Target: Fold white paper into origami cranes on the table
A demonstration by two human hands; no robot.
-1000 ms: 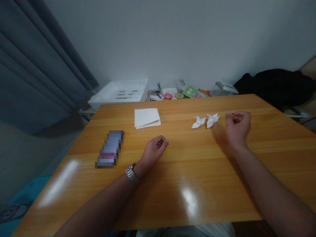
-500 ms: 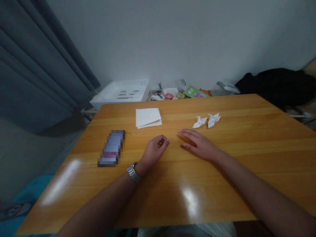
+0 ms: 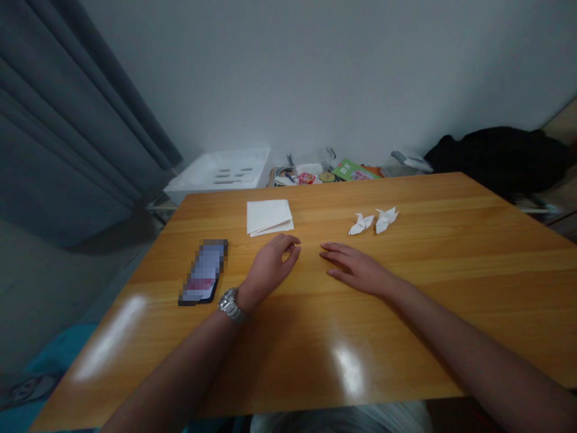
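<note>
My left hand [image 3: 271, 263], with a metal watch [image 3: 231, 305] on the wrist, is over the table with its fingers curved and a gap between thumb and fingers; it holds nothing. Just beyond it lies a small stack of white lined paper [image 3: 269, 216], its top sheet folded or skewed. My right hand [image 3: 355, 269] rests palm down on the wood, fingers spread, nothing in it. Two white paper cranes stand past it: a left crane [image 3: 362, 224] and a right crane [image 3: 386, 220], side by side. A phone [image 3: 205, 270], blurred out, lies left of my left hand.
The glossy wooden table [image 3: 288, 361] reaches toward a wall. Behind its far edge are a white foam tray [image 3: 220, 168], a green booklet [image 3: 354, 171] among small clutter, and a black cloth heap [image 3: 496, 159]. A grey curtain [image 3: 85, 120] hangs at left.
My left hand has turned and moved slightly forward and left, its curled fingers now loosened and extended. The right hand has shifted slightly left and settled flatter.
</note>
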